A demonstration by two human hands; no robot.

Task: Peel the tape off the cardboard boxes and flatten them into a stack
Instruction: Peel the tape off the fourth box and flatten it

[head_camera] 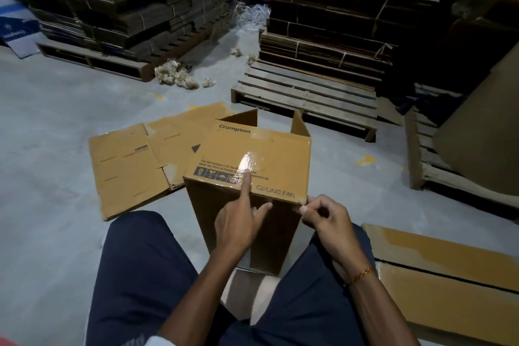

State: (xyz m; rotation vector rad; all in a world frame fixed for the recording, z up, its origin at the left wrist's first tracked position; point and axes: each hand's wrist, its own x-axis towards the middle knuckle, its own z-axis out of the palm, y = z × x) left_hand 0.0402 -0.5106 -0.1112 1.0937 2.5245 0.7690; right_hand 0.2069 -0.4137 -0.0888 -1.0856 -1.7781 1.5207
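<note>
Fingers (304, 209) of the right hand (327, 222) pinch the tape end at the near corner of the cardboard box (252, 154) between the knees, while the left hand (238, 229), forefinger extended, presses the tape (248, 161); peel low and steadily.

Floor (56, 126): grey concrete, I see yellow marks on it.
Ahead: flattened boxes (140, 160).
My right: flat cardboard (449, 270).
Further back: pallets (306, 95), tape wads (175, 76).
Between my knees: box (252, 154).
</note>
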